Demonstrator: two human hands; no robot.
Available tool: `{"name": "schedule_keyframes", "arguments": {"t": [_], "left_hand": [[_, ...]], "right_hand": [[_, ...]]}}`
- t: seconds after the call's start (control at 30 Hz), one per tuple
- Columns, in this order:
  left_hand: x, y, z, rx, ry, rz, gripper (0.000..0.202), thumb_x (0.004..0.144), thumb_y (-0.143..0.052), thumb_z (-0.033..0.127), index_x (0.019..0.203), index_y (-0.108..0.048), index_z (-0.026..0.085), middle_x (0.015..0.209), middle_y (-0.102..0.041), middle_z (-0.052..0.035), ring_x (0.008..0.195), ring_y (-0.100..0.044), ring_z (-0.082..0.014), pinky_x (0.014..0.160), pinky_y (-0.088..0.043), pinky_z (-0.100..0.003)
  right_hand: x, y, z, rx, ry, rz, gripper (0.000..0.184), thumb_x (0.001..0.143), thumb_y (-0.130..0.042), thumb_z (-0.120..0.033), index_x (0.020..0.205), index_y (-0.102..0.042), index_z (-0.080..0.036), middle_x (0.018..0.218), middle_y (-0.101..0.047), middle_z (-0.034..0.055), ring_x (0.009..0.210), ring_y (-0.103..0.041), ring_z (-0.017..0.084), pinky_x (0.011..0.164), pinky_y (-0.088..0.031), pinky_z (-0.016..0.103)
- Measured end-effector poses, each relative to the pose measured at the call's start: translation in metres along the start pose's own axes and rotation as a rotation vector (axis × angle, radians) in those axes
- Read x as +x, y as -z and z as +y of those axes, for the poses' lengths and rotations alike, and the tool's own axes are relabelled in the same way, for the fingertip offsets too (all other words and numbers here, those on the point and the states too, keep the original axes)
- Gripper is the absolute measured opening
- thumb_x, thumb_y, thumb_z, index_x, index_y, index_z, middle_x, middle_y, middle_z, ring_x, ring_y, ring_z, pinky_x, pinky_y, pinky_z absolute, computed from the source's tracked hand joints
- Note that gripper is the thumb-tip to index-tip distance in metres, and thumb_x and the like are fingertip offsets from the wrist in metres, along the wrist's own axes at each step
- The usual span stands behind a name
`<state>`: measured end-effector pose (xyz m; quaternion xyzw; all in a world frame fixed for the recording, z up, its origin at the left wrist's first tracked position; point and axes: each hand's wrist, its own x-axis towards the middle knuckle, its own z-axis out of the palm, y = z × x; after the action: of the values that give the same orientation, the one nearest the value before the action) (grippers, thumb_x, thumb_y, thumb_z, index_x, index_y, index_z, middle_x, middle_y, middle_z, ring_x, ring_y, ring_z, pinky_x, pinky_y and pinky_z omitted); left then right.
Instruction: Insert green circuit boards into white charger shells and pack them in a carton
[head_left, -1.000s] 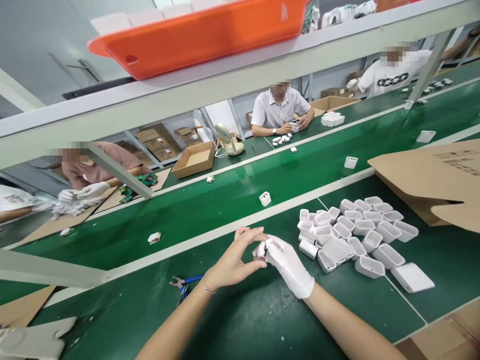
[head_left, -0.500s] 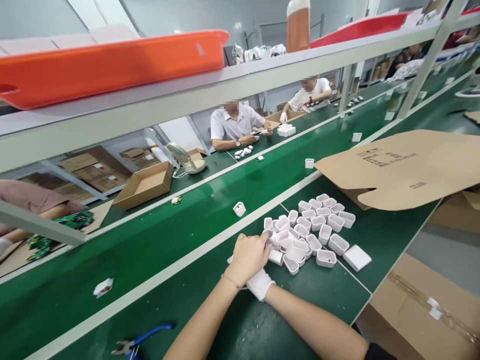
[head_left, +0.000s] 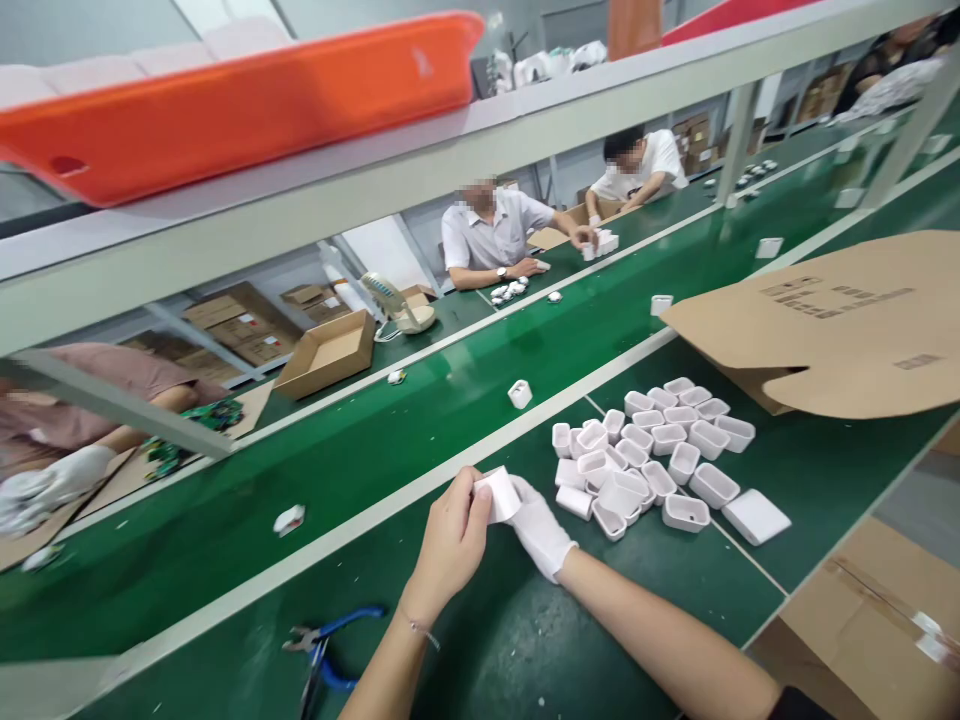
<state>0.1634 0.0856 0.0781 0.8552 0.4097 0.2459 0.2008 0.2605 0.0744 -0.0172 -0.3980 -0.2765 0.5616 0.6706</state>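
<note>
A small white plastic case (head_left: 498, 496) is held up between my two hands, over the near side of the bench. Bare and with a thin bracelet at the wrist, my left hand (head_left: 452, 524) pinches the case from the left, thumb on its near face. My right hand (head_left: 538, 528), in a white glove, closes on the case's right end; its fingertips are mostly hidden. Just right of my hands lies a pile of open white cases (head_left: 652, 440), most with the hollow side up. One larger white case (head_left: 757, 516) lies flat at the pile's right.
Blue-handled pliers (head_left: 324, 636) lie at the lower left. A green conveyor belt (head_left: 420, 420) runs beyond the bench, carrying scattered white parts. Flat cardboard (head_left: 840, 320) covers the bench's right side. An orange tray (head_left: 247, 105) sits on the overhead shelf. Co-workers sit across the belt.
My left hand has drawn back from the pile's edge, and both hands now hold the white case in plain view. The view has shifted. A co-worker opposite now reaches to a white stack.
</note>
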Motion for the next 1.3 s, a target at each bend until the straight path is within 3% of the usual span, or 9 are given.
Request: {"name": "schedule_keyframes", "arguments": {"t": [0.1, 0.2, 0.27, 0.43, 0.6, 0.77, 0.9, 1.1, 1.3], "left_hand": [[-0.029, 0.008, -0.022, -0.078, 0.107, 0.057, 0.023, 0.083, -0.043, 0.040, 0.070, -0.039, 0.021, 0.061, -0.045, 0.0035, 0.055, -0.045, -0.0131, 0.053, -0.038, -0.025], [-0.061, 0.006, -0.047, -0.106, 0.105, 0.052, 0.020, 0.076, -0.052, 0.034, 0.072, -0.036, 0.021, 0.071, -0.050, 0.0020, 0.061, -0.046, -0.0122, 0.058, -0.041, -0.025], [-0.081, 0.002, -0.063, -0.120, 0.090, 0.024, 0.021, 0.074, -0.056, 0.030, 0.084, -0.040, 0.021, 0.085, -0.055, -0.0016, 0.064, -0.049, -0.0119, 0.060, -0.044, -0.025], [-0.113, -0.009, -0.091, -0.143, 0.041, 0.001, 0.059, 0.077, -0.061, 0.028, 0.127, -0.031, 0.020, 0.109, -0.060, -0.0108, 0.075, -0.056, -0.0148, 0.072, -0.050, -0.033], [-0.116, -0.011, -0.101, -0.177, -0.152, 0.156, 0.072, 0.082, -0.061, 0.028, 0.139, -0.018, 0.023, 0.106, -0.063, -0.0106, 0.085, -0.058, -0.0185, 0.071, -0.049, -0.031], [-0.115, -0.009, -0.099, -0.208, -0.261, 0.245, 0.077, 0.082, -0.062, 0.028, 0.143, -0.014, 0.026, 0.101, -0.065, -0.0079, 0.083, -0.059, -0.0189, 0.073, -0.047, -0.033], [-0.116, -0.009, -0.099, -0.229, -0.297, 0.298, 0.079, 0.081, -0.063, 0.029, 0.144, -0.014, 0.028, 0.105, -0.066, -0.0084, 0.090, -0.061, -0.0209, 0.081, -0.047, -0.037], [-0.116, -0.009, -0.101, -0.230, -0.289, 0.330, 0.079, 0.080, -0.064, 0.026, 0.144, -0.017, 0.031, 0.108, -0.067, -0.0078, 0.090, -0.058, -0.0206, 0.079, -0.047, -0.036], [-0.118, -0.012, -0.103, -0.298, -0.262, 0.319, 0.070, 0.080, -0.066, 0.027, 0.139, -0.028, 0.032, 0.109, -0.065, -0.0086, 0.096, -0.056, -0.0213, 0.083, -0.049, -0.037]], "right_hand": [[-0.006, 0.002, -0.001, 0.010, -0.062, -0.029, 0.033, 0.085, -0.063, -0.039, 0.108, -0.057, -0.015, 0.079, -0.061, -0.0004, 0.076, -0.059, 0.013, 0.075, -0.050, 0.032], [-0.011, 0.000, -0.007, 0.002, -0.079, -0.096, 0.044, 0.079, -0.067, -0.042, 0.113, -0.056, -0.016, 0.077, -0.061, -0.0015, 0.075, -0.056, 0.013, 0.077, -0.046, 0.032], [-0.017, -0.003, -0.013, -0.014, -0.077, -0.157, 0.046, 0.077, -0.069, -0.041, 0.113, -0.059, -0.016, 0.076, -0.061, -0.0014, 0.074, -0.055, 0.013, 0.079, -0.045, 0.032], [-0.036, -0.009, -0.020, -0.094, -0.088, -0.331, 0.046, 0.079, -0.067, -0.043, 0.118, -0.060, -0.021, 0.091, -0.066, 0.0026, 0.078, -0.060, 0.015, 0.081, -0.049, 0.036], [-0.047, -0.010, -0.021, -0.433, -0.056, -0.362, 0.036, 0.078, -0.067, -0.036, 0.112, -0.065, -0.023, 0.116, -0.066, 0.0074, 0.108, -0.061, 0.022, 0.098, -0.048, 0.040], [-0.056, -0.016, -0.020, -0.554, 0.121, -0.401, 0.023, 0.077, -0.069, -0.031, 0.100, -0.070, -0.026, 0.110, -0.068, 0.0078, 0.100, -0.067, 0.022, 0.079, -0.059, 0.031], [-0.061, -0.014, -0.016, -0.608, 0.193, -0.429, 0.021, 0.079, -0.069, -0.026, 0.100, -0.070, -0.029, 0.111, -0.068, 0.0066, 0.100, -0.068, 0.023, 0.077, -0.061, 0.031], [-0.060, 0.001, -0.011, -0.779, 0.277, -0.494, 0.029, 0.079, -0.069, -0.021, 0.107, -0.068, -0.029, 0.117, -0.067, 0.0067, 0.107, -0.065, 0.027, 0.089, -0.058, 0.041], [-0.059, 0.001, -0.014, -0.931, 0.453, -0.510, 0.035, 0.079, -0.068, -0.017, 0.110, -0.067, -0.032, 0.117, -0.069, 0.0027, 0.101, -0.068, 0.024, 0.085, -0.060, 0.034]]}}
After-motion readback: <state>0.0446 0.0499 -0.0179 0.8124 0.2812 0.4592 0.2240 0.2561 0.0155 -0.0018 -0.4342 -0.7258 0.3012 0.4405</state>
